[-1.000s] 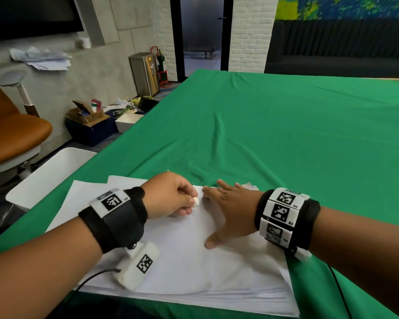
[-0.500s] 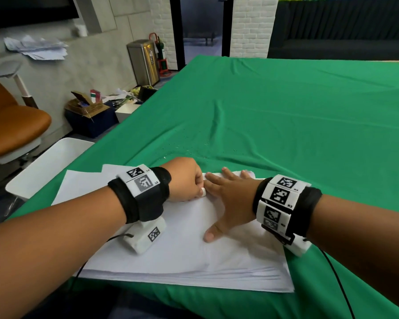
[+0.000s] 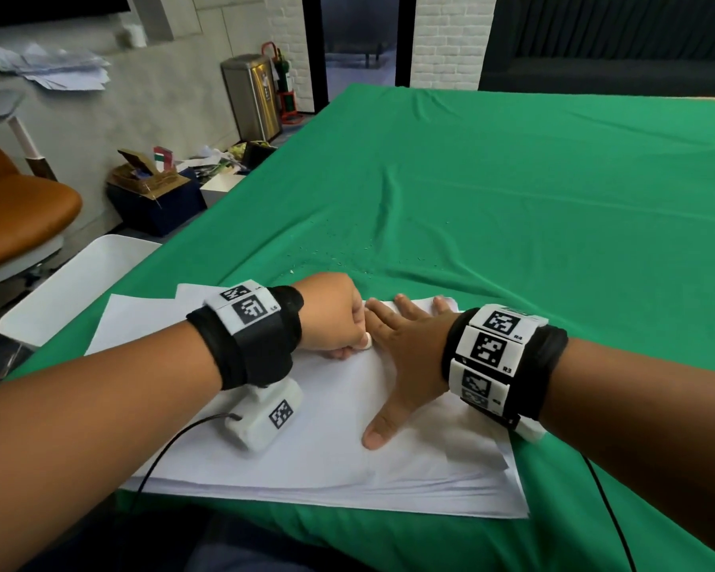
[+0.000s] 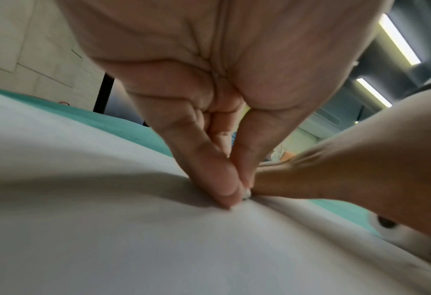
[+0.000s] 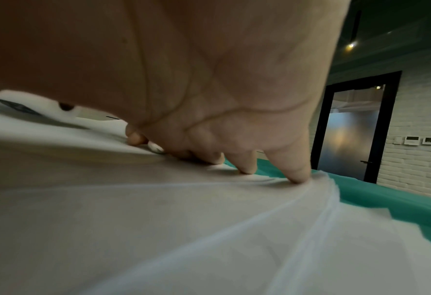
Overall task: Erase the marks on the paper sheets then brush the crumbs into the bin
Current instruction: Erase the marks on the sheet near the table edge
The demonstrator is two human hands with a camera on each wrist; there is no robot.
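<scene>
The paper sheets (image 3: pixel 339 456) are thin, matt white paper, smooth but softly rippled, lying on a matt green cloth (image 3: pixel 533 208) that covers the bench in loose folds. The eraser (image 3: pixel 366 340) is a small white, dull, rubbery nub, and pale crumbs (image 3: pixel 339 258) speckle the cloth. By the wall stands a brushed-metal bin (image 3: pixel 250 97), beside an orange leather-like chair seat (image 3: pixel 21 225).

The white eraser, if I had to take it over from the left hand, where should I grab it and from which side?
Only a small tip of the eraser shows past the left hand, against the paper stack. Probably pinch that exposed end from the right, low along the sheet. The right hand lies flat right beside it.
</scene>
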